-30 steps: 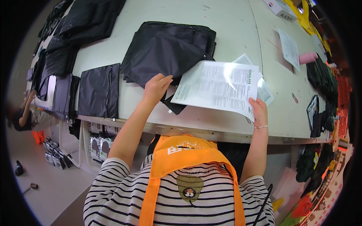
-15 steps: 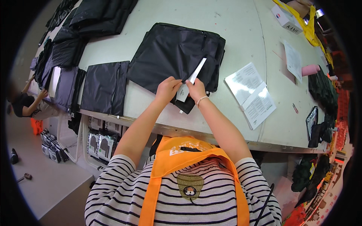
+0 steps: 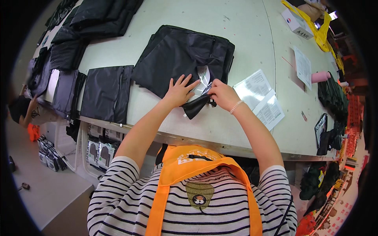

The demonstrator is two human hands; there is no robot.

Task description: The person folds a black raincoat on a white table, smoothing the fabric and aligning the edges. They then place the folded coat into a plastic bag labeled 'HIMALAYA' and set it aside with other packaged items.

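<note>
A stack of black zippered fabric pieces lies on the white table in front of me. My left hand rests on its near part with fingers spread. My right hand pinches the edge of a black fabric flap at the stack's near corner. Between my hands shows a shiny, pale printed sheet, partly covered by the fabric and my fingers. To the left lies another flat black fabric piece with a zipper. Right of my hand is a pile of printed white sheets.
Black folded fabric piles fill the far left. A white box, a pink roll and a paper sheet stand at the right. A co-worker is at the left. Packaged goods sit below the table edge.
The white tagged strip both hands held is no longer visible in them. My left hand has spread flat on the fabric; my right hand has moved right and grips the flap, exposing the printed sheet.
</note>
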